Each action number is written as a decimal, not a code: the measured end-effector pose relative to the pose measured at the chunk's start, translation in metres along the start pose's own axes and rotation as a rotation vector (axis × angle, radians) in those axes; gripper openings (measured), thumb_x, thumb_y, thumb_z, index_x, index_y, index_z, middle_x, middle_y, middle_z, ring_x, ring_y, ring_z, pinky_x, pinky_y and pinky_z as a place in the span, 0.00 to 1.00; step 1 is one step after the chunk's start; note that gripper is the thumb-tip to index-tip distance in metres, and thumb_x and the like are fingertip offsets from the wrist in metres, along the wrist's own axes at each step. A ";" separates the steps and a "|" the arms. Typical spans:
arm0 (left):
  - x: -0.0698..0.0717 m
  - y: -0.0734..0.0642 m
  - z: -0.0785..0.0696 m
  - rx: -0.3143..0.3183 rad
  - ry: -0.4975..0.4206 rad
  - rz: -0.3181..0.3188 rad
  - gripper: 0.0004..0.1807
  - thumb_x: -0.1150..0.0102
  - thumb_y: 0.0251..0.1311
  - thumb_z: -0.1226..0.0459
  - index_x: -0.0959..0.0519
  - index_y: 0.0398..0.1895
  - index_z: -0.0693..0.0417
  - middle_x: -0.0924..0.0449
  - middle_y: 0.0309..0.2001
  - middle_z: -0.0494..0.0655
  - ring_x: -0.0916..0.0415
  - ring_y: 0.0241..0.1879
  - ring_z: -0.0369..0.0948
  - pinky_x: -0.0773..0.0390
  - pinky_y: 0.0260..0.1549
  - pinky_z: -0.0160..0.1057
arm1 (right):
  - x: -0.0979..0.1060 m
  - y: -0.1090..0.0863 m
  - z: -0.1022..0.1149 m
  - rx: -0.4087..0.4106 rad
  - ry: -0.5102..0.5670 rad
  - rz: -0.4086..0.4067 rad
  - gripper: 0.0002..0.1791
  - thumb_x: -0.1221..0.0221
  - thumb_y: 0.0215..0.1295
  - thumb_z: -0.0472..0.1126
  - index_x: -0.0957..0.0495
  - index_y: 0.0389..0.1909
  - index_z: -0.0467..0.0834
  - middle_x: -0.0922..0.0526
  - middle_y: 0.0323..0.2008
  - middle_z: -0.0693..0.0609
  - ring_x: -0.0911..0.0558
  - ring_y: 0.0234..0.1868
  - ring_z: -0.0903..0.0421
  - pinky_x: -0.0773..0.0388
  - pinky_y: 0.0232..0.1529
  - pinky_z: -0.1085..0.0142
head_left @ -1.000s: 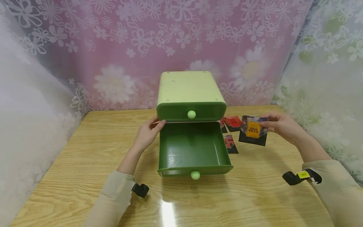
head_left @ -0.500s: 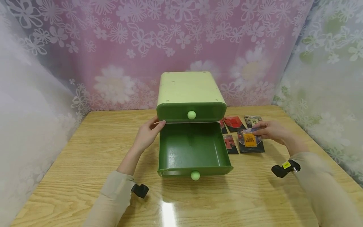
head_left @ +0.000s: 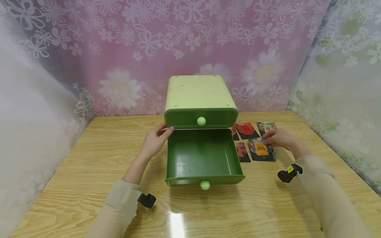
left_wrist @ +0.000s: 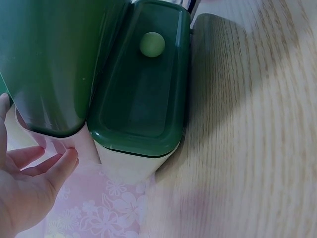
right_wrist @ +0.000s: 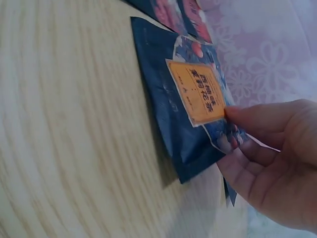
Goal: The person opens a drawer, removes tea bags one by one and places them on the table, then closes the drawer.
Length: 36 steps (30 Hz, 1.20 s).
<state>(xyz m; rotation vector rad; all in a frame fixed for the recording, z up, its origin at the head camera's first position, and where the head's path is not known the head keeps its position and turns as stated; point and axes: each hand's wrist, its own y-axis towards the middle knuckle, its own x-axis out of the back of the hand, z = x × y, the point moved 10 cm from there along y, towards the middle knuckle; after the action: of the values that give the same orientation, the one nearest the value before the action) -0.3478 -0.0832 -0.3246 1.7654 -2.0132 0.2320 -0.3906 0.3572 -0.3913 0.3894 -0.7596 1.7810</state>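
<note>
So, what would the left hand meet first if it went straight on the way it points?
The left side of the drawer unit; the left hand appears to be touching it, though depth is hard to judge.

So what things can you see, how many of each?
Table: one, tan, underneath
Cabinet: one, cream, on table
Shut drawers: two, green, top and bottom
Open drawer: one, green, between them
Knobs: three, light green, drawer fronts
Red-label packets: three, dark, right of cabinet
Orange-label packet: one, dark, front row
Pale-label packet: one, dark, back row
Back curtain: one, pink, behind table
Side curtains: two, whitish, either side
Wrist cameras: two, black, one per arm
Sleeves: two, beige, both arms
Left hand: one, at cabinet's side
Right hand: one, pinching orange-label packet
</note>
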 end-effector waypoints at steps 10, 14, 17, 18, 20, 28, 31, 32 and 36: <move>0.000 0.000 0.000 0.001 -0.002 -0.004 0.37 0.50 0.59 0.40 0.36 0.67 0.50 0.33 0.63 0.48 0.33 0.60 0.45 0.30 0.54 0.49 | -0.001 0.005 0.006 0.051 -0.186 -0.073 0.22 0.41 0.60 0.32 0.31 0.50 0.21 0.23 0.39 0.35 0.21 0.30 0.57 0.21 0.30 0.63; 0.000 0.000 0.001 0.008 -0.002 -0.001 0.38 0.51 0.59 0.39 0.36 0.67 0.50 0.33 0.63 0.48 0.34 0.60 0.45 0.30 0.54 0.49 | -0.002 0.004 0.010 0.065 -0.202 -0.091 0.21 0.40 0.59 0.32 0.29 0.48 0.21 0.23 0.38 0.34 0.22 0.29 0.56 0.22 0.29 0.63; 0.000 0.000 0.001 0.008 -0.002 -0.001 0.38 0.51 0.59 0.39 0.36 0.67 0.50 0.33 0.63 0.48 0.34 0.60 0.46 0.30 0.54 0.49 | -0.004 0.005 0.009 0.077 -0.178 -0.084 0.21 0.39 0.57 0.33 0.28 0.46 0.21 0.22 0.37 0.34 0.22 0.28 0.55 0.22 0.28 0.62; 0.000 0.000 0.001 0.008 0.001 -0.002 0.38 0.51 0.59 0.39 0.36 0.67 0.50 0.33 0.63 0.49 0.33 0.60 0.46 0.30 0.54 0.49 | -0.004 0.006 0.008 0.082 -0.171 -0.082 0.21 0.39 0.57 0.34 0.28 0.46 0.22 0.22 0.37 0.35 0.22 0.27 0.55 0.22 0.28 0.62; -0.001 0.000 0.001 0.007 0.003 -0.002 0.38 0.51 0.59 0.39 0.36 0.67 0.50 0.33 0.63 0.49 0.33 0.60 0.46 0.30 0.54 0.49 | -0.004 0.008 0.006 0.113 -0.156 -0.069 0.20 0.37 0.56 0.36 0.26 0.43 0.24 0.21 0.34 0.38 0.22 0.25 0.55 0.22 0.26 0.64; -0.001 0.000 0.003 0.009 0.000 -0.005 0.37 0.50 0.59 0.39 0.36 0.67 0.49 0.33 0.62 0.48 0.33 0.60 0.45 0.30 0.54 0.49 | -0.006 0.003 0.009 0.071 -0.236 -0.090 0.21 0.39 0.57 0.35 0.28 0.45 0.23 0.22 0.37 0.36 0.22 0.25 0.55 0.22 0.28 0.61; -0.001 0.000 0.002 0.006 0.000 -0.003 0.37 0.50 0.59 0.39 0.36 0.67 0.49 0.33 0.62 0.48 0.33 0.60 0.45 0.30 0.54 0.49 | -0.007 0.001 0.013 0.055 -0.307 -0.113 0.21 0.40 0.59 0.35 0.29 0.46 0.23 0.23 0.39 0.33 0.23 0.26 0.54 0.23 0.30 0.60; -0.001 0.001 0.002 0.007 0.001 -0.002 0.37 0.50 0.59 0.39 0.36 0.67 0.49 0.33 0.62 0.48 0.33 0.60 0.45 0.30 0.54 0.49 | -0.007 0.001 0.013 0.053 -0.328 -0.122 0.21 0.40 0.59 0.36 0.29 0.46 0.23 0.24 0.40 0.33 0.22 0.26 0.53 0.23 0.30 0.59; 0.000 0.001 0.001 0.007 0.005 -0.005 0.38 0.51 0.59 0.39 0.36 0.67 0.49 0.33 0.63 0.49 0.33 0.60 0.46 0.30 0.54 0.49 | -0.005 0.002 0.014 0.062 -0.402 -0.166 0.21 0.40 0.59 0.36 0.29 0.47 0.23 0.24 0.41 0.31 0.21 0.29 0.50 0.23 0.35 0.55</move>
<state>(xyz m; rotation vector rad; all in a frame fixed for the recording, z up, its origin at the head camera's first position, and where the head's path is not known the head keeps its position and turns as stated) -0.3490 -0.0833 -0.3258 1.7718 -2.0071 0.2419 -0.3920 0.3435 -0.3842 0.8453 -0.9222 1.5900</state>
